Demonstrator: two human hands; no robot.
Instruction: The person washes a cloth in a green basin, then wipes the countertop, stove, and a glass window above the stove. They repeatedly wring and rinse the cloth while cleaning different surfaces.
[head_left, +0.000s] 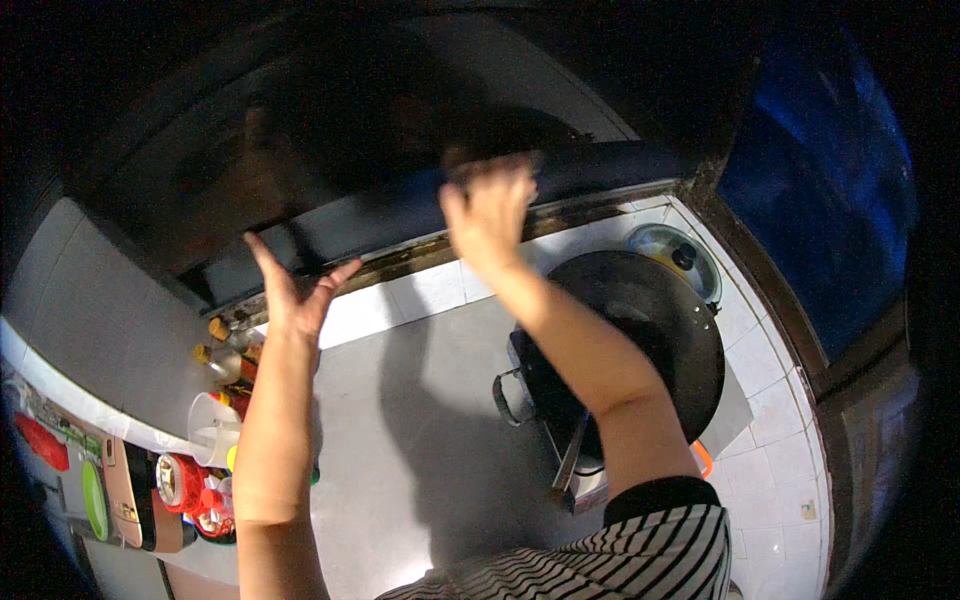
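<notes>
Both arms reach forward over a grey countertop (360, 450) towards a dark, glossy panel (390, 112) behind it. My left hand (296, 296) is raised before the panel's lower edge, thumb and fingers spread, with nothing seen in it. My right hand (491, 217) is farther right, blurred, its fingers over the dark surface. Whether it holds or touches anything there cannot be made out. Below my right forearm sits a large black wok (637, 300), partly hidden by the arm. A metal utensil handle (574, 454) and a looped handle (506, 401) show beside the wok.
Behind the wok leans a glass lid (679, 255) with a dark knob. To the left stand glass bottles (225, 364), a clear plastic jug (210, 427) and a red-rimmed jar (176, 480). White tiles (776, 457) border the right side.
</notes>
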